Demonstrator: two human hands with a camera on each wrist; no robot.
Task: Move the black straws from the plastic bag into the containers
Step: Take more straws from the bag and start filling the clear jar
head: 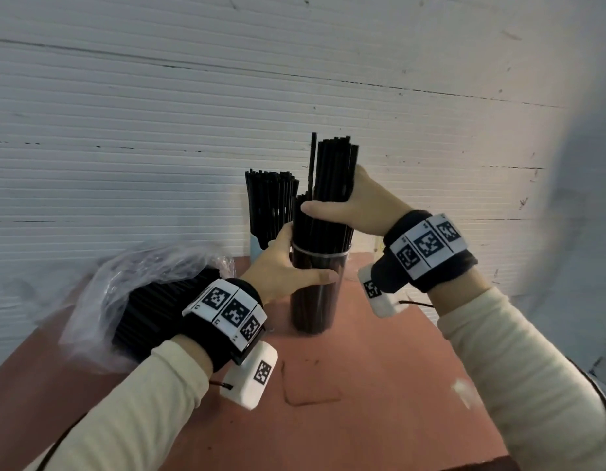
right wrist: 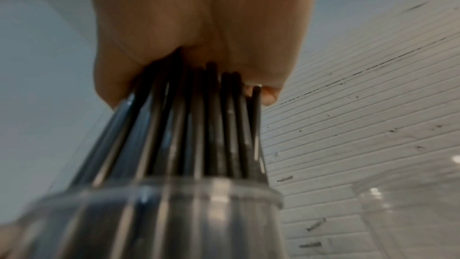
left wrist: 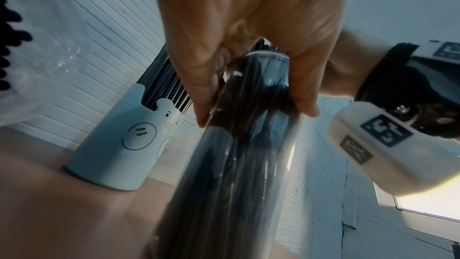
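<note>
Head view: the right hand (head: 349,205) clasps a bundle of black straws (head: 329,185) standing in the clear container (head: 315,300), which the left hand (head: 284,270) grips. Left wrist: fingers (left wrist: 199,78) wrap the container. Right wrist: straws fan below the fist.

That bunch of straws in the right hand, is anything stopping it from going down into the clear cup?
Nothing visible blocks it. The bunch of straws held by the right hand already stands in the clear cup, which the left hand steadies. Other straws in the cup may crowd it.
</note>
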